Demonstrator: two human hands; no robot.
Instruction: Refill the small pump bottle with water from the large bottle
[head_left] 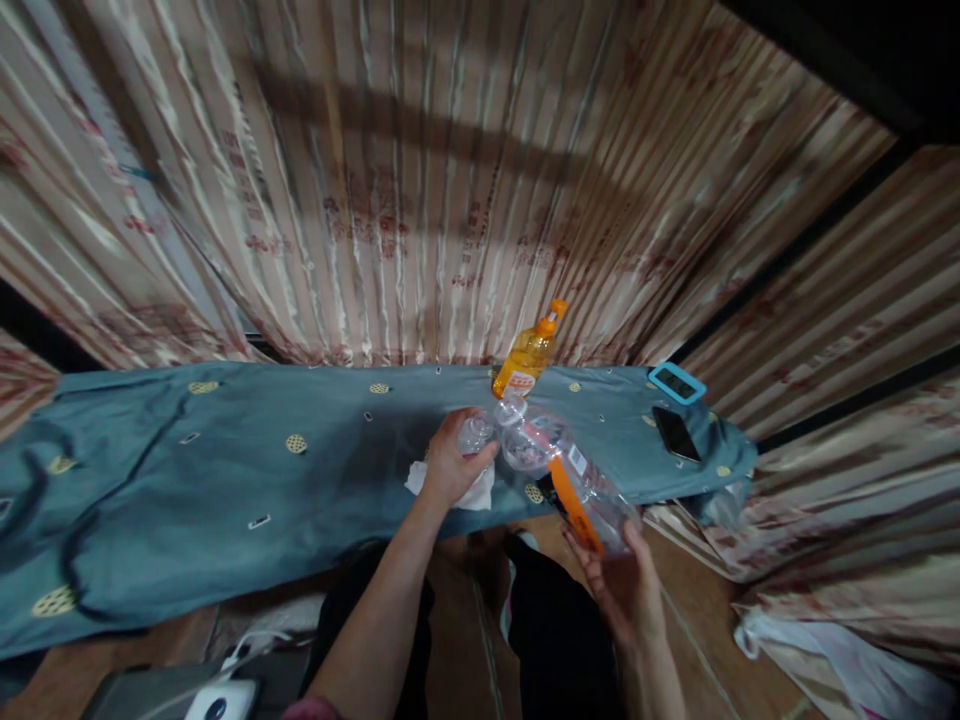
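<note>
Clear bottle (pixel 581 485), orange-labelled, tilted over the near edge of the tabletop (pixel 225 490), neck toward a small glass (pixel 475 433). Right hand (pixel 626 585) grips the bottle's base from below; left hand (pixel 450 465) is closed around the glass, above a white tissue (pixel 472 493). Whether bottle mouth and glass touch is blurred. The cloth-covered tabletop lies open to the left. Behind stands an oil bottle (pixel 529 355); at the right end, a phone (pixel 675 433) and a blue-framed device (pixel 676 383). Curtains (pixel 420 180) close the far side.
</note>
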